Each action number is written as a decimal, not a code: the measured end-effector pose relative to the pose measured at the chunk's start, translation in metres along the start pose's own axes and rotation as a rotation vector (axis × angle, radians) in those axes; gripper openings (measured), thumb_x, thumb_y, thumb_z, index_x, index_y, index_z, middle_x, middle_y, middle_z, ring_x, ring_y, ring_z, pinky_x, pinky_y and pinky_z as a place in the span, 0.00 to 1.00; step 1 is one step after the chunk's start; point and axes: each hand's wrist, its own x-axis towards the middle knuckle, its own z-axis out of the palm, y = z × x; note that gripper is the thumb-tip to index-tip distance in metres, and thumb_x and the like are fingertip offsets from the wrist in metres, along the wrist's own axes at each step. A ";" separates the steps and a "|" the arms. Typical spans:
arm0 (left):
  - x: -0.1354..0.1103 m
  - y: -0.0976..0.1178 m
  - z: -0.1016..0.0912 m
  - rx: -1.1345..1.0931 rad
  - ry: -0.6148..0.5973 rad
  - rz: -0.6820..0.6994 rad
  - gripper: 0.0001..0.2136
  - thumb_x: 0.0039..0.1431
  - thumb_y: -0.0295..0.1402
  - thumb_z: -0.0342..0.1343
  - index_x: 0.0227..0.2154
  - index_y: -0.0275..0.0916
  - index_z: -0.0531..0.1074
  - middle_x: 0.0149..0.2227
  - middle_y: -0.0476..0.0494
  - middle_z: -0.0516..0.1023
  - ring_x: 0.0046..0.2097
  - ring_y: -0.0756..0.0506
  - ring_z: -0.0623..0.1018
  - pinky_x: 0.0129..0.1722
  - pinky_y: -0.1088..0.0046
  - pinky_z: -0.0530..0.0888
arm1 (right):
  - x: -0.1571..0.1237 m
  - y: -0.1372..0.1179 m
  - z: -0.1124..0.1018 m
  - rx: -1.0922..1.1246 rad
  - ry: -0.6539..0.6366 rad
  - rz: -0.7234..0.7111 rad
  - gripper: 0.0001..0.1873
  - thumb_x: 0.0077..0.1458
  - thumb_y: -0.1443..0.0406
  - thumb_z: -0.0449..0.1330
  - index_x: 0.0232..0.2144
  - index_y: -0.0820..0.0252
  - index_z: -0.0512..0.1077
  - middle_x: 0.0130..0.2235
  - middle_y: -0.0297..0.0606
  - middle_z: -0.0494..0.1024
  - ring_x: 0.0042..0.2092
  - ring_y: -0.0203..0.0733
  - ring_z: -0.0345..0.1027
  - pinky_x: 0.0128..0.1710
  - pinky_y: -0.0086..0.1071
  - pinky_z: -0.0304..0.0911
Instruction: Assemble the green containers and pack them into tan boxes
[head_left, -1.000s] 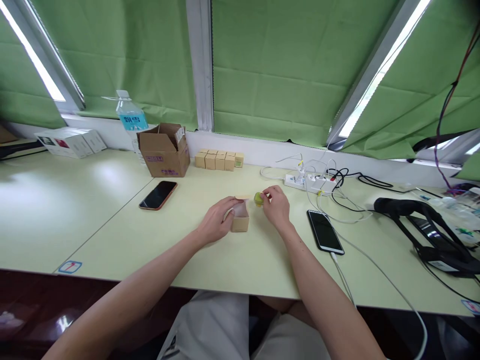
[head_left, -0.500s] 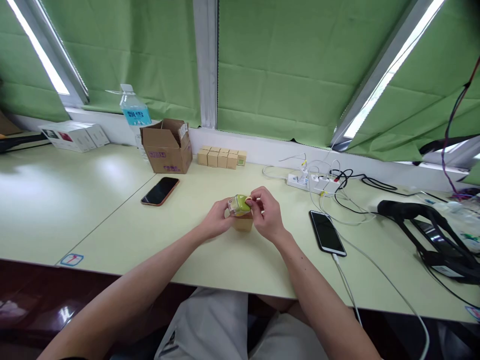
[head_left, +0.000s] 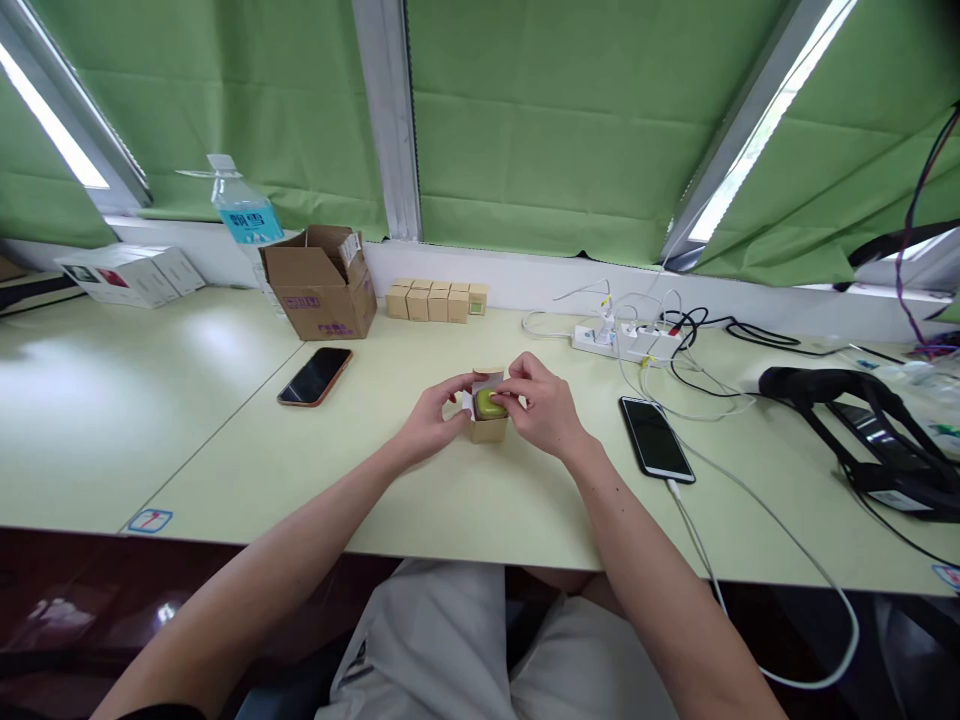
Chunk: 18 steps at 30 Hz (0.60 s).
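A small tan cardboard box (head_left: 488, 430) stands open in the middle of the pale green desk (head_left: 225, 440). A small green rounded object (head_left: 490, 403) sits in its mouth, partly inside. My left hand (head_left: 431, 418) curls round the box's left side and holds it steady. My right hand (head_left: 544, 408) pinches the green object from the right, fingers closed on it. The box's flap stands up behind the green object.
An orange-edged phone (head_left: 315, 376) lies to the left, a black phone (head_left: 656, 451) on a white cable to the right. Behind are an open carton (head_left: 319, 283), a row of small tan boxes (head_left: 436, 300), a water bottle (head_left: 240, 225), a power strip (head_left: 622, 343) and a black device (head_left: 862, 420).
My right hand brought the green object from the table beside the box, over the box, then down into its opening. My left hand stayed on the box.
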 end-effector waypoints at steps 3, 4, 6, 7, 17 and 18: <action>0.000 -0.001 0.000 -0.007 0.002 0.003 0.28 0.59 0.29 0.56 0.63 0.44 0.78 0.63 0.42 0.83 0.58 0.38 0.80 0.56 0.59 0.75 | -0.001 -0.003 0.004 -0.054 -0.078 0.017 0.11 0.63 0.69 0.68 0.28 0.53 0.82 0.39 0.37 0.68 0.36 0.39 0.62 0.26 0.33 0.47; 0.000 -0.001 0.001 -0.009 0.006 0.003 0.27 0.59 0.29 0.56 0.62 0.44 0.78 0.63 0.42 0.83 0.58 0.38 0.80 0.56 0.59 0.75 | -0.001 -0.004 0.004 -0.070 -0.099 0.025 0.11 0.62 0.69 0.69 0.27 0.53 0.82 0.38 0.38 0.68 0.39 0.41 0.63 0.26 0.33 0.46; 0.000 -0.002 0.001 -0.011 0.012 0.003 0.27 0.59 0.29 0.56 0.62 0.44 0.78 0.62 0.42 0.84 0.58 0.38 0.79 0.55 0.59 0.74 | -0.001 -0.007 0.005 -0.093 -0.140 0.046 0.11 0.62 0.69 0.69 0.27 0.52 0.82 0.39 0.39 0.68 0.43 0.44 0.64 0.26 0.33 0.47; 0.000 -0.003 0.002 -0.014 0.012 0.005 0.26 0.60 0.30 0.56 0.62 0.44 0.78 0.61 0.42 0.84 0.58 0.38 0.79 0.55 0.59 0.74 | 0.000 -0.009 0.004 -0.095 -0.162 0.059 0.11 0.62 0.69 0.68 0.27 0.52 0.82 0.40 0.40 0.68 0.45 0.46 0.64 0.26 0.33 0.48; 0.010 -0.009 0.012 -0.206 0.144 0.004 0.12 0.68 0.37 0.59 0.51 0.44 0.69 0.51 0.41 0.83 0.53 0.41 0.80 0.53 0.61 0.73 | 0.006 0.003 -0.009 0.368 0.027 0.319 0.15 0.57 0.69 0.62 0.47 0.52 0.72 0.49 0.38 0.75 0.44 0.44 0.74 0.34 0.34 0.68; 0.012 -0.009 0.015 -0.198 0.162 -0.001 0.13 0.66 0.36 0.61 0.50 0.45 0.67 0.48 0.42 0.83 0.51 0.42 0.80 0.52 0.62 0.73 | 0.005 0.005 -0.007 0.374 -0.011 0.335 0.20 0.55 0.68 0.63 0.50 0.51 0.70 0.52 0.38 0.75 0.46 0.44 0.74 0.35 0.35 0.68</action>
